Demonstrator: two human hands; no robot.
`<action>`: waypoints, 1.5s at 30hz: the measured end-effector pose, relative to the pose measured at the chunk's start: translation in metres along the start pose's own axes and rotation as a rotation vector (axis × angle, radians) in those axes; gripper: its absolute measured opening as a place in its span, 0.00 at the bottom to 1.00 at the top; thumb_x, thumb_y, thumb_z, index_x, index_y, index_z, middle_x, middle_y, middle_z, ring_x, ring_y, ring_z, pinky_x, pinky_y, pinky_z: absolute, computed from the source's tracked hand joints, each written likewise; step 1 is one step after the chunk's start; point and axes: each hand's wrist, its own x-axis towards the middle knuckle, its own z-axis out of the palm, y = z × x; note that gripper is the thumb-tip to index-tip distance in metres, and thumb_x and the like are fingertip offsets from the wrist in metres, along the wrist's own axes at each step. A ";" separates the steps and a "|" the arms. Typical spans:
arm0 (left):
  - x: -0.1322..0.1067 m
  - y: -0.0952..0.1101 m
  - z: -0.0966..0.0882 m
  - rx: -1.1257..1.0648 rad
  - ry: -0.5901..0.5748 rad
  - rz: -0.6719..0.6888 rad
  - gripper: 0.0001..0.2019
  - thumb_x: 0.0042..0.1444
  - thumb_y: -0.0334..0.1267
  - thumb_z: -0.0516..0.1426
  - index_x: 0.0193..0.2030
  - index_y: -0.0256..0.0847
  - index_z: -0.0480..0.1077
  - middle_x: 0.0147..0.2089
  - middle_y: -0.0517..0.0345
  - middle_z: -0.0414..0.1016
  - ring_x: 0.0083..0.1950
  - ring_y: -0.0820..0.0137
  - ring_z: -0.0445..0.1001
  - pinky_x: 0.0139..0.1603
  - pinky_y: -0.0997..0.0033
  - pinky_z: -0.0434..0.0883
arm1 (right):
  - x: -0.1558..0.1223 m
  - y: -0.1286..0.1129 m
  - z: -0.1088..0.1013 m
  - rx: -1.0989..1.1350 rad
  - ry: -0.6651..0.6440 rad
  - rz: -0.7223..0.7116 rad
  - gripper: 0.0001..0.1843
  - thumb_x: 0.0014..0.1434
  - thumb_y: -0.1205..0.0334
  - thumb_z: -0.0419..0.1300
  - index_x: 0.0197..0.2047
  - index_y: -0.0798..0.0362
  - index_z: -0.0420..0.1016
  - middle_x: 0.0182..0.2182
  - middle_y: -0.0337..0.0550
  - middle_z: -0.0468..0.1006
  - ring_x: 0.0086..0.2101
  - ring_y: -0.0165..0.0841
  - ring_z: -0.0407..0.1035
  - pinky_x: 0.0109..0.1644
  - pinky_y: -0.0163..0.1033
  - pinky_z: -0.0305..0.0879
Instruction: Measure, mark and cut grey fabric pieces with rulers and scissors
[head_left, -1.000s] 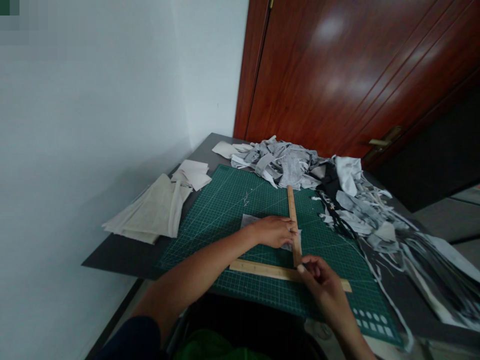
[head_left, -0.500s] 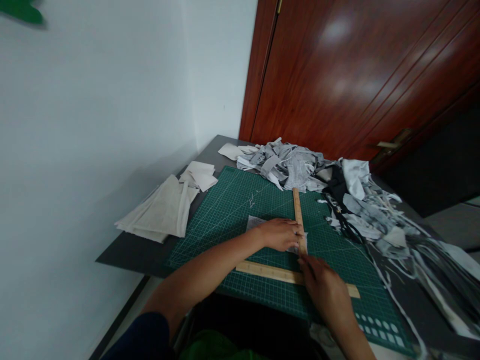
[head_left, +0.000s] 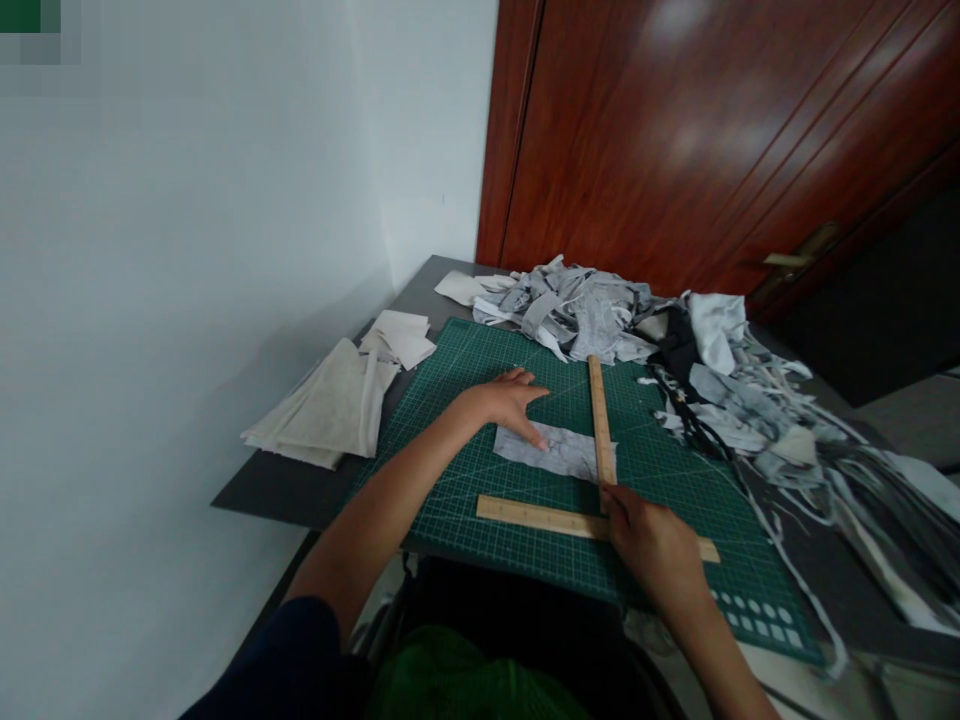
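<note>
A strip of grey fabric [head_left: 555, 452] lies flat on the green cutting mat [head_left: 450, 455]. Across its right end runs a wooden ruler [head_left: 598, 410], pointing away from me. My right hand [head_left: 652, 540] pinches the near end of this ruler. A second wooden ruler [head_left: 532, 515] lies sideways nearer to me, partly covered by my right hand. My left hand [head_left: 514, 403] is open with its fingers spread, over the mat at the strip's left part. Its thumb is at the fabric; whether it presses down I cannot tell.
Grey and white fabric scraps [head_left: 577, 305] are heaped along the mat's far edge, and more strips [head_left: 787, 450] trail down the right. Folded cream cloth [head_left: 326, 405] sits at the left table edge. A white wall [head_left: 225, 200] and a brown door [head_left: 660, 140] bound the table.
My left hand has moved off the ruler, leftward and away from me, and its fingers have spread. More of the grey fabric shows. My right hand stays at the ruler's near end.
</note>
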 end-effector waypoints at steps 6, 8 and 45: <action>-0.003 -0.002 0.000 0.019 -0.169 -0.170 0.68 0.34 0.63 0.73 0.80 0.51 0.48 0.83 0.49 0.37 0.82 0.40 0.35 0.79 0.42 0.42 | -0.003 -0.004 -0.004 -0.005 -0.017 0.021 0.14 0.73 0.61 0.57 0.54 0.48 0.85 0.31 0.48 0.88 0.29 0.41 0.83 0.27 0.36 0.63; -0.002 -0.003 0.001 0.024 -0.191 -0.188 0.68 0.33 0.60 0.74 0.80 0.54 0.48 0.83 0.51 0.36 0.82 0.40 0.35 0.79 0.41 0.42 | -0.004 -0.005 -0.005 -0.016 -0.008 0.016 0.14 0.73 0.61 0.57 0.54 0.49 0.84 0.31 0.48 0.88 0.28 0.41 0.83 0.26 0.36 0.62; 0.001 0.001 0.001 0.030 0.032 0.081 0.18 0.52 0.46 0.68 0.48 0.43 0.77 0.54 0.52 0.76 0.58 0.60 0.72 0.58 0.67 0.68 | -0.061 0.022 0.012 0.087 0.110 -0.100 0.29 0.70 0.43 0.58 0.61 0.58 0.75 0.46 0.58 0.87 0.40 0.49 0.84 0.42 0.47 0.79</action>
